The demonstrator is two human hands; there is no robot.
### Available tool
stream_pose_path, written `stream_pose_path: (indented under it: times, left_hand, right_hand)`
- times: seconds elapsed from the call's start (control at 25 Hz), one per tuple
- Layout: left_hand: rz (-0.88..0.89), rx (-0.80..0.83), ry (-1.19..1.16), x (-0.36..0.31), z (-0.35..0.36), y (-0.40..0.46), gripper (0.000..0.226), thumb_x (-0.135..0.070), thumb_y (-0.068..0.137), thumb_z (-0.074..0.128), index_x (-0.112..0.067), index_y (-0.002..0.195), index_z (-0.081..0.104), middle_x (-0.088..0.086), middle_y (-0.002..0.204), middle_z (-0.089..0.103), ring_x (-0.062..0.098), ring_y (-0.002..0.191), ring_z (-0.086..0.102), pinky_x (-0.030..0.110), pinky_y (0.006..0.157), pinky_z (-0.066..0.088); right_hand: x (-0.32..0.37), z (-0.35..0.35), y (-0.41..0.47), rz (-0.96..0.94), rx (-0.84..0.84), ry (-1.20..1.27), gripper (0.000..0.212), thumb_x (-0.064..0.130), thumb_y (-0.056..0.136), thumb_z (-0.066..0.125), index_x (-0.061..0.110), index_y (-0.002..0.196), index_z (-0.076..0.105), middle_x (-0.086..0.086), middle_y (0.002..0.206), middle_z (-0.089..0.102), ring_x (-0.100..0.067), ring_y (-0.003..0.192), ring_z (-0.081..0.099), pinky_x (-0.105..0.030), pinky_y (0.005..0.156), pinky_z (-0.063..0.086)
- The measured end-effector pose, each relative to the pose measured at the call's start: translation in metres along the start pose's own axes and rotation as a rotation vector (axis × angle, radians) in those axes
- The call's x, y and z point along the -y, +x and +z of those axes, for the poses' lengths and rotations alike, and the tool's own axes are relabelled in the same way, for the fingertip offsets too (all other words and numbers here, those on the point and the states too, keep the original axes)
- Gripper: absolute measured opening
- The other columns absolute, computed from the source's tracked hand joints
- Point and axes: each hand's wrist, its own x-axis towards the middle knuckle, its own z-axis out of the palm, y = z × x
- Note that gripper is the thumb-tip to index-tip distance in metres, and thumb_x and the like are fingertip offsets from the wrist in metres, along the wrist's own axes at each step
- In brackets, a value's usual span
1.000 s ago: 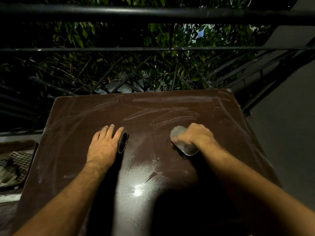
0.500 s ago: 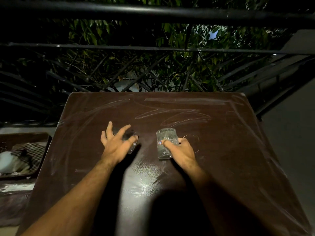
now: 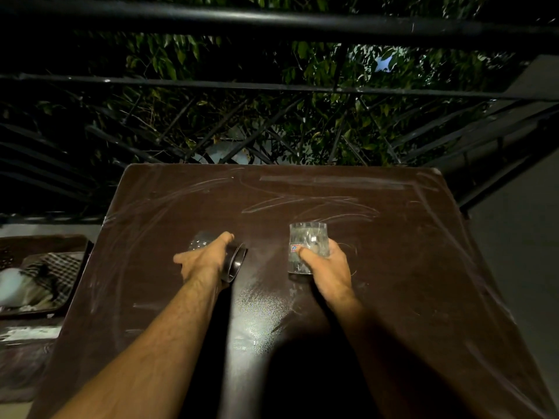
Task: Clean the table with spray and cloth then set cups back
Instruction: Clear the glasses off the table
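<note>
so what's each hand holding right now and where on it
Right hand grips an upright glass round its lower side. Left hand grips a tilted glass round its side.

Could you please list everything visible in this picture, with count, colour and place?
table: one, dark brown, streaked with pale marks, fills the middle of the view.
upright glass: one, clear with a small label, standing on the table right of centre.
tilted glass: one, clear, left of centre on the table, leaning on its side with its open rim facing right.
tray: one, dark, left of the table and lower.
checked cloth: one, dark and light check, lying in the tray.
white object: one, in the tray at the left edge; too blurred to name.
railing: black bars beyond the table, green leaves behind.
left hand: grips the tilted glass.
right hand: holds the upright glass.
</note>
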Motion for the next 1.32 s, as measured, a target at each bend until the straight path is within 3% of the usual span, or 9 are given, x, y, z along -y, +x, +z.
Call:
stream_pose_path:
  times: [0.08, 0.16, 0.24, 0.36, 0.48, 0.72, 0.92, 1.08, 1.32]
  left_hand:
    - [0.15, -0.004, 0.076, 0.005, -0.003, 0.0, 0.126, -0.058, 0.031, 0.084, -0.016, 0.136, 0.029, 0.014, 0.125, 0.061, 0.033, 0.102, 0.065, 0.047, 0.089, 0.056]
    - [0.414, -0.011, 0.198, 0.009, -0.007, -0.003, 0.132, -0.05, 0.044, 0.09, -0.025, 0.15, 0.015, 0.009, 0.142, 0.051, 0.031, 0.12, 0.058, 0.042, 0.104, 0.045]
    - [0.632, 0.032, 0.28, 0.014, -0.01, -0.008, 0.132, -0.038, 0.049, 0.093, -0.034, 0.151, 0.01, 0.002, 0.149, 0.043, 0.028, 0.126, 0.053, 0.04, 0.105, 0.042]
    - [0.762, 0.113, 0.319, 0.027, -0.015, -0.01, 0.133, -0.027, 0.049, 0.095, -0.039, 0.151, 0.01, -0.004, 0.153, 0.036, 0.02, 0.132, 0.047, 0.031, 0.107, 0.036]
    - [0.78, 0.184, 0.308, 0.038, -0.019, -0.012, 0.136, -0.022, 0.048, 0.096, -0.043, 0.151, 0.009, -0.006, 0.154, 0.035, 0.016, 0.134, 0.044, 0.025, 0.105, 0.032]
    - [0.776, 0.231, 0.3, 0.047, -0.025, -0.008, 0.136, -0.02, 0.049, 0.096, -0.046, 0.149, 0.008, -0.007, 0.15, 0.04, 0.015, 0.13, 0.048, 0.029, 0.106, 0.037]
    - [0.731, 0.261, 0.306, 0.051, -0.026, 0.005, 0.122, -0.042, 0.044, 0.095, -0.044, 0.143, 0.024, -0.007, 0.139, 0.053, 0.014, 0.124, 0.054, 0.036, 0.108, 0.042]
    - [0.752, 0.253, 0.29, 0.054, -0.03, 0.01, 0.095, -0.042, 0.047, 0.093, -0.042, 0.129, 0.046, -0.012, 0.12, 0.065, 0.011, 0.109, 0.063, 0.032, 0.099, 0.05]
    - [0.744, 0.253, 0.251, 0.051, -0.064, 0.026, 0.096, -0.047, 0.043, 0.092, -0.039, 0.128, 0.048, -0.014, 0.116, 0.066, 0.008, 0.105, 0.064, 0.031, 0.096, 0.052]
  right_hand:
    - [-0.002, -0.002, -0.001, -0.033, -0.043, -0.016, 0.062, 0.048, 0.056, 0.083, 0.033, 0.111, 0.061, 0.009, 0.097, 0.075, -0.01, 0.088, 0.073, -0.043, 0.084, 0.06]
    - [-0.004, -0.002, -0.001, -0.077, -0.084, -0.038, 0.08, 0.048, 0.052, 0.087, 0.035, 0.121, 0.049, 0.012, 0.107, 0.069, -0.005, 0.096, 0.068, -0.033, 0.087, 0.057]
    - [-0.006, -0.001, -0.002, -0.134, -0.124, -0.1, 0.09, 0.046, 0.05, 0.09, 0.035, 0.124, 0.039, 0.011, 0.114, 0.062, -0.005, 0.102, 0.063, -0.025, 0.088, 0.051]
    - [-0.009, -0.001, -0.003, -0.188, -0.153, -0.166, 0.089, 0.034, 0.054, 0.095, 0.034, 0.119, 0.034, 0.01, 0.111, 0.058, -0.009, 0.101, 0.06, -0.022, 0.085, 0.045]
    - [-0.019, -0.002, -0.002, -0.188, -0.181, -0.188, 0.088, 0.03, 0.053, 0.096, 0.035, 0.115, 0.033, 0.009, 0.108, 0.059, -0.012, 0.098, 0.061, -0.023, 0.084, 0.044]
    - [-0.031, -0.003, -0.001, -0.175, -0.222, -0.21, 0.089, 0.029, 0.051, 0.098, 0.033, 0.113, 0.034, 0.011, 0.101, 0.058, -0.018, 0.096, 0.06, -0.031, 0.085, 0.047]
    - [-0.034, -0.007, 0.001, -0.206, -0.171, -0.22, 0.096, 0.031, 0.052, 0.098, 0.036, 0.126, 0.036, 0.01, 0.114, 0.06, -0.015, 0.106, 0.06, -0.03, 0.092, 0.046]
    - [-0.032, -0.01, 0.001, -0.222, -0.121, -0.227, 0.094, 0.04, 0.056, 0.095, 0.043, 0.133, 0.042, 0.014, 0.124, 0.061, -0.011, 0.114, 0.059, -0.036, 0.102, 0.048]
    - [-0.03, 0.008, -0.019, -0.23, -0.092, -0.2, 0.092, 0.041, 0.056, 0.095, 0.045, 0.131, 0.043, 0.017, 0.119, 0.064, -0.008, 0.111, 0.062, -0.037, 0.098, 0.052]
